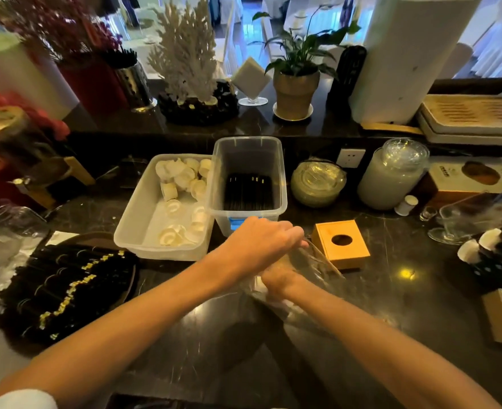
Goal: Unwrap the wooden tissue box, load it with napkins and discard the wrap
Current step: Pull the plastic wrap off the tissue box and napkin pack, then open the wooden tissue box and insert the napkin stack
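The wooden tissue box (342, 243), light wood with a round hole in its top, stands bare on the dark counter just right of my hands. A clear plastic wrap (311, 278) stretches between my hands, blurred and hard to trace. My left hand (261, 240) is closed over the wrap's upper end, close to the box's left corner. My right hand (278, 280) lies below and partly under the left, inside or against the wrap; something white shows there, and I cannot tell what it is.
Two clear plastic bins stand behind my hands: one with white rolled napkins (182, 202), one with black sticks (248, 184). A tray of black wrapped items (66, 287) lies at left. Glass jars (391, 172), glasses (450, 225) and stacked cups (492, 249) crowd the right.
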`<action>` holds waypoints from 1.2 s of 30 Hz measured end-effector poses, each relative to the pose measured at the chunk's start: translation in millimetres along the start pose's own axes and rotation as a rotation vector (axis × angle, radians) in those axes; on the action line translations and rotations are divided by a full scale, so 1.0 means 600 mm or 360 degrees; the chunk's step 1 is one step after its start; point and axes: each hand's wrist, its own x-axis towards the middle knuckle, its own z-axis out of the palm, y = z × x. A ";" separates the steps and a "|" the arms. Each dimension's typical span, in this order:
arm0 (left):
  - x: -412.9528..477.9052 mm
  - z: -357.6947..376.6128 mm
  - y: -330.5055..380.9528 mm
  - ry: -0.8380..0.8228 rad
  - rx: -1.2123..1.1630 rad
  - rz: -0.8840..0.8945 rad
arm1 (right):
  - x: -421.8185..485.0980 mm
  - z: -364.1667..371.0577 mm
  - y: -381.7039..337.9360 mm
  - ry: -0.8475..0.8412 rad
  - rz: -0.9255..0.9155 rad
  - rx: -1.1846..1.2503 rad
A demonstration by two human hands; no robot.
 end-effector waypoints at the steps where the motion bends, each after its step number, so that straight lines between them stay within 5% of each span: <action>1: 0.010 0.003 -0.012 0.0053 0.0001 -0.0006 | -0.016 -0.030 0.003 -0.0052 -0.0024 0.0094; 6: 0.052 -0.013 -0.080 -0.0222 -0.0122 -0.0097 | -0.162 -0.181 0.058 0.0024 -0.0180 0.0888; 11: 0.049 -0.026 -0.161 -0.0114 -0.0242 -0.0235 | -0.298 -0.214 0.134 0.0224 -0.0475 0.2719; 15: 0.024 -0.034 -0.178 -0.0090 -0.0319 -0.0184 | -0.343 -0.183 0.175 0.0258 -0.0666 0.3572; 21: -0.070 -0.071 -0.108 0.0098 -0.0216 -0.0031 | -0.359 -0.135 0.212 0.0691 -0.0283 0.3265; 25: -0.150 -0.025 -0.017 -0.0019 -0.0268 -0.0071 | -0.347 -0.062 0.257 0.0766 -0.0012 0.3058; 36: -0.272 0.283 0.111 -0.0466 -0.0493 -0.0245 | -0.230 0.294 0.367 0.0497 0.0796 0.2647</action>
